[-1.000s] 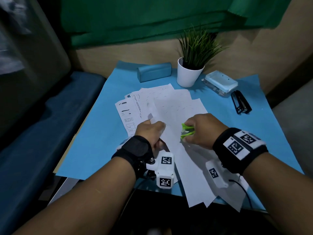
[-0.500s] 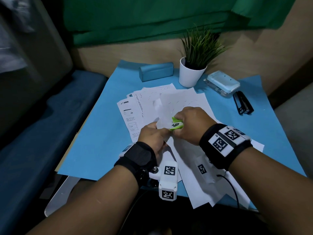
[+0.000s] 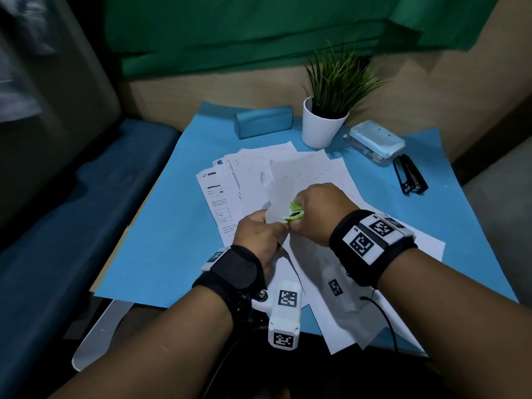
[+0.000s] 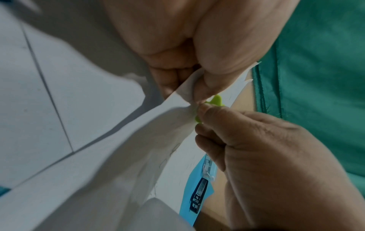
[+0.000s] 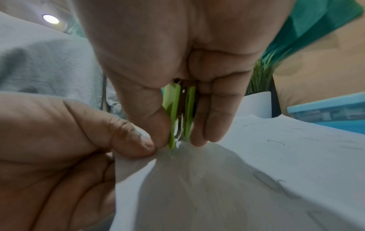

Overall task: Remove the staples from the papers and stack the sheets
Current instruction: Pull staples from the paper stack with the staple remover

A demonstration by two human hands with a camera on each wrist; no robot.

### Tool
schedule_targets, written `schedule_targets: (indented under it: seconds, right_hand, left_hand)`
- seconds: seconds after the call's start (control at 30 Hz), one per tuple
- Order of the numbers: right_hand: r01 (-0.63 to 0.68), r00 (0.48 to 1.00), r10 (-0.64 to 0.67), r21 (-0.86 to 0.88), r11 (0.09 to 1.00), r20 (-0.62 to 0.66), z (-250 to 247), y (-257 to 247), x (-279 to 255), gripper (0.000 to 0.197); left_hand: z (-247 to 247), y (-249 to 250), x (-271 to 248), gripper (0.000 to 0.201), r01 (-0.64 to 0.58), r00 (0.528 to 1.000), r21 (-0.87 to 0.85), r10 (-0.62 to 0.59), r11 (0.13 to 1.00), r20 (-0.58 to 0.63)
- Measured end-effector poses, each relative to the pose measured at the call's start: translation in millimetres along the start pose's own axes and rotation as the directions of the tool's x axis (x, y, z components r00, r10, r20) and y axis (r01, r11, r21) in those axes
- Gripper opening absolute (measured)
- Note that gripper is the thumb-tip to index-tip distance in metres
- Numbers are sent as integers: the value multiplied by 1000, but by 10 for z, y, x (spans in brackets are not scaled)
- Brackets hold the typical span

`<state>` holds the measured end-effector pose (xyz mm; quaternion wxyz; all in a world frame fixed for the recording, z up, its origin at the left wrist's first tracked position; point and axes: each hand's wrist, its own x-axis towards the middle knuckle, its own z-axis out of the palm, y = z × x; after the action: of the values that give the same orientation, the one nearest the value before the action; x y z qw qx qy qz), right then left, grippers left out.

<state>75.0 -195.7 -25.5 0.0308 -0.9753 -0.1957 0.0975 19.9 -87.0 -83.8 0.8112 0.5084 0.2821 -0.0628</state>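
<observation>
White papers [image 3: 250,174] lie fanned out on the blue mat [image 3: 161,226], several short staple marks showing on them. My left hand [image 3: 273,230] pinches the raised corner of one sheet [image 3: 288,174] between thumb [image 4: 207,81] and fingers. My right hand [image 3: 299,223] grips a green staple remover [image 3: 295,216] and presses its jaws against that pinched corner. In the right wrist view the staple remover [image 5: 177,109] sits squeezed between my thumb and fingers, its metal teeth touching the sheet [image 5: 217,179] right beside my left thumb [image 5: 128,140]. The staple itself is hidden.
A potted plant [image 3: 322,125] stands at the back, with a teal case [image 3: 263,125] to its left and a pale blue box [image 3: 377,142] to its right. A black stapler [image 3: 410,177] lies at the right. A dark blue bench [image 3: 72,226] runs along the left.
My right hand has carried the staple remover left and away from me, up to my left hand. The pinched sheet corner has lifted off the pile.
</observation>
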Motion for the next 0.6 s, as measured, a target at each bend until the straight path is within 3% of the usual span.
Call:
schedule_targets:
  seconds: [0.13,0.23,0.37,0.47,0.6]
  right_hand:
    - [-30,1000,29,98,995,10,69,54,44,37]
    - [-55,998,56,229,972,1,111,125,40,20]
    - [-155,987,156,537,829,45,218,259,35,20]
    - [-238,967,219,764,599,130,306,310,-5,20]
    - [-270,941,234,959,85,245,339,305,-117,21]
  left_hand:
    - [8,21,-5,31,4,1000,-15,-4,1000,-19]
    - [6,44,-11,21,17,1000,20,-17,1000,7]
    - [-26,28,39,23,86,996,32,-86,996,10]
    - [-21,54,25,20,123,992,61,-123,991,-2]
    - [-12,79,14,16,150,989,53,-149,987,-13]
